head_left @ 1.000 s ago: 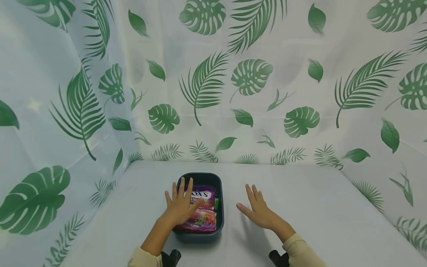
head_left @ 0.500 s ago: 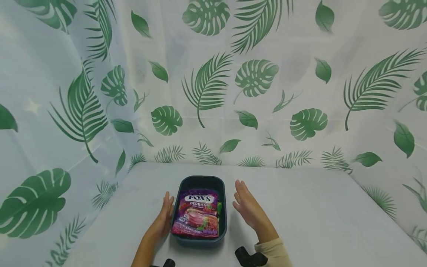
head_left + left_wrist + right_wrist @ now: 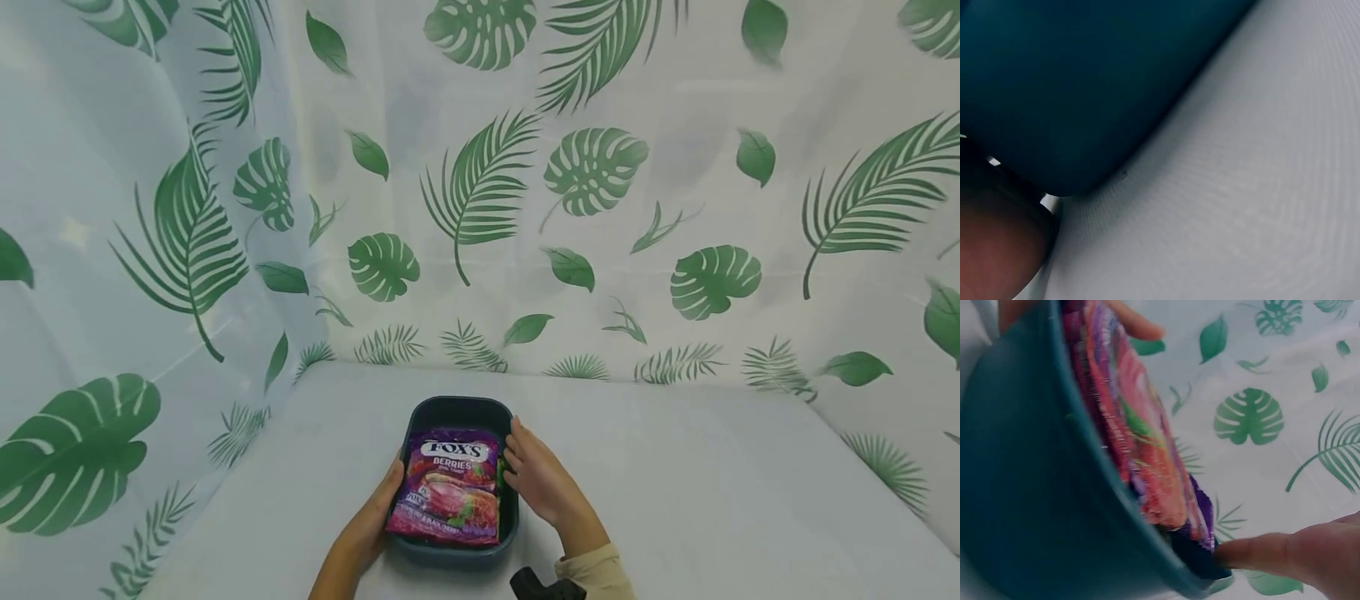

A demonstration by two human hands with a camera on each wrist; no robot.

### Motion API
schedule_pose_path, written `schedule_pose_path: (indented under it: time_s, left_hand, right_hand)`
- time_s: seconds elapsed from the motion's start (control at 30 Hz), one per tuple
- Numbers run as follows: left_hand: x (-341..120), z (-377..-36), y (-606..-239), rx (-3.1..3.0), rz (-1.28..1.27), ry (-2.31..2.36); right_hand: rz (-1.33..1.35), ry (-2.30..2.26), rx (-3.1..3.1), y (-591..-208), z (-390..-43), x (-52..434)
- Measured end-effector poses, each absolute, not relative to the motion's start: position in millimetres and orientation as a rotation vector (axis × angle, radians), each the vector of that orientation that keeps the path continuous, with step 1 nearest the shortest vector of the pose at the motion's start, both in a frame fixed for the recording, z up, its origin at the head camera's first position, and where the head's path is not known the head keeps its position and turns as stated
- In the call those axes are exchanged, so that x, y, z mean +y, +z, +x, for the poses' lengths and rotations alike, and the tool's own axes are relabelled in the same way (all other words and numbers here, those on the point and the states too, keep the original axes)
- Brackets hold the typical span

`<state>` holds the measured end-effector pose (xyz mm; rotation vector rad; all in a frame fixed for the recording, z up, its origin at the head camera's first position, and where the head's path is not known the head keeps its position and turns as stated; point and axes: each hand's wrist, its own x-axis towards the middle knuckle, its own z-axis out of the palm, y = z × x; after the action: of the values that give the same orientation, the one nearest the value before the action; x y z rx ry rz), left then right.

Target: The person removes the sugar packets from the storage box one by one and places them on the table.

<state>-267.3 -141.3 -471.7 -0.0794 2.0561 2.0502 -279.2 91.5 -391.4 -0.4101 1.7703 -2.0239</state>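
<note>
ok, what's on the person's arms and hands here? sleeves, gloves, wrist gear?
Both hands bare, no gloves or rings visible. Right hand has a cream long sleeve at the wrist, with a black wrist-camera mount beside it. Left hand shows a bare forearm; any sleeve lies outside the frame.

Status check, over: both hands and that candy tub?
Left hand and right hand grip opposite sides of dark tub. Fox's Berries candy bag inside. Nothing in the way.

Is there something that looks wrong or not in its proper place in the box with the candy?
One small thing: the purple candy bag is too big to lie flat in the dark tub. Its near left corner rides over the rim. The left hand and right hand grip the tub's sides. Nothing is spilled or torn.
</note>
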Motion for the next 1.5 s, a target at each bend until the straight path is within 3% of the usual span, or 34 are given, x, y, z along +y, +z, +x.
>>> schedule_pose_path:
  time_s: [1.5]
  left_hand:
    - [-142, -264, -473, 2.108, -0.084, 2.036]
  right_hand:
    - [-0.354, -2.071, 1.609, -423, -280, 64]
